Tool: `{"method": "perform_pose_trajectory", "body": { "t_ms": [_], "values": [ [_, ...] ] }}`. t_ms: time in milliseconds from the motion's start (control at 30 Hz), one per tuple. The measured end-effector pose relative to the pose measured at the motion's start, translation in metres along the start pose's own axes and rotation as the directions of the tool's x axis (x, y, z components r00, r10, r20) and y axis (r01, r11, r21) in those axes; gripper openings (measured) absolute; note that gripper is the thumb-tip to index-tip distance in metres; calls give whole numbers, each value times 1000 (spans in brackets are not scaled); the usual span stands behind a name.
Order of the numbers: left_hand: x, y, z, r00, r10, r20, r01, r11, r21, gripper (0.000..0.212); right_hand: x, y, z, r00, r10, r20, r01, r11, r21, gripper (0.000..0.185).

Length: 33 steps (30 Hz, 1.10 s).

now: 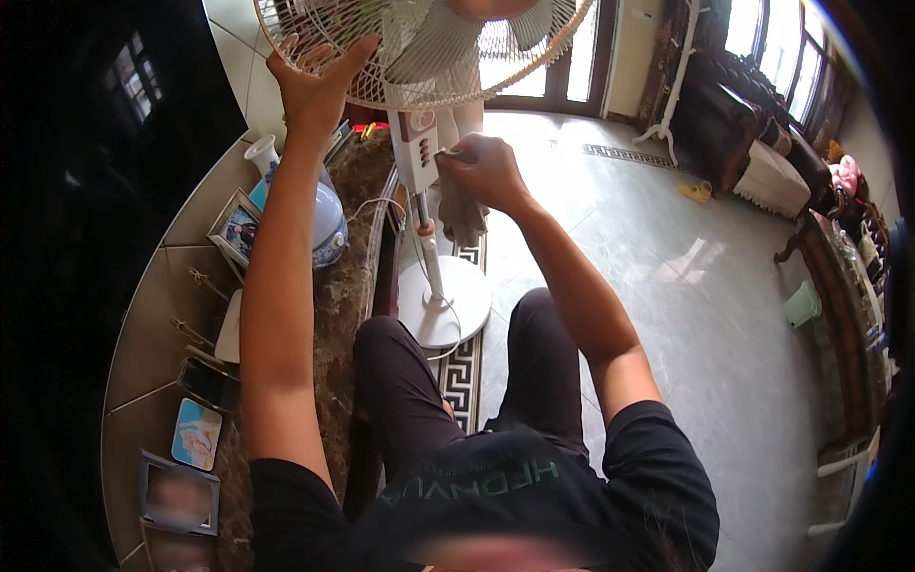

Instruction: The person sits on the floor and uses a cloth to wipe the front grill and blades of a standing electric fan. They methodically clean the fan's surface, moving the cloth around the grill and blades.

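A white pedestal fan stands before me, its wire guard (457, 96) at the top and its round base (465, 307) on the floor. My left hand (318, 79) rests against the left side of the guard, fingers spread. Beside the white control box (417, 154) with its knob and buttons, my right hand (490, 171) pinches a grey-brown cloth (461, 214) that hangs down along the pole. The cloth's upper edge is at the box's right side. A white cord (422, 250) runs from the fan past the pole.
A brown marble-topped cabinet (343, 286) is at left, bearing a blue-and-white porcelain vessel (329, 222), picture frames (239, 229) and a white vase (262, 151). Right of the tiled floor stand a dark sofa (715, 136), a wooden table (833, 286), a green bin (803, 305) and a white coat stand (675, 93).
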<state>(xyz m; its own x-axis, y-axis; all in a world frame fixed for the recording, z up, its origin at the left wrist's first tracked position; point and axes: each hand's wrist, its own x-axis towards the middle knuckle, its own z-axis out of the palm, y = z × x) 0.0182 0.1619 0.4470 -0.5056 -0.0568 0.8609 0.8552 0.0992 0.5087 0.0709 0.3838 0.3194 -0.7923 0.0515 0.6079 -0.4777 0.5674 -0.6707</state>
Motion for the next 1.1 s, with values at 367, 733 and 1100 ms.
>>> {"method": "perform_pose_trajectory", "body": {
  "t_ms": [367, 733, 1100],
  "values": [
    [-3, 2, 1, 997, -68, -25, 68, 998, 5, 126, 64, -94, -43, 657, -146, -740, 425, 882, 203, 29],
    [-8, 21, 1, 991, -133, 3, 133, 990, -44, 119, -60, 7, 82, 963, -269, -17, 267, 946, 184, 12],
    [-196, -4, 7, 983, -177, 47, 160, 955, 251, 73, -182, 50, 65, 937, 317, -151, -236, 887, 397, 23]
  ]
}}
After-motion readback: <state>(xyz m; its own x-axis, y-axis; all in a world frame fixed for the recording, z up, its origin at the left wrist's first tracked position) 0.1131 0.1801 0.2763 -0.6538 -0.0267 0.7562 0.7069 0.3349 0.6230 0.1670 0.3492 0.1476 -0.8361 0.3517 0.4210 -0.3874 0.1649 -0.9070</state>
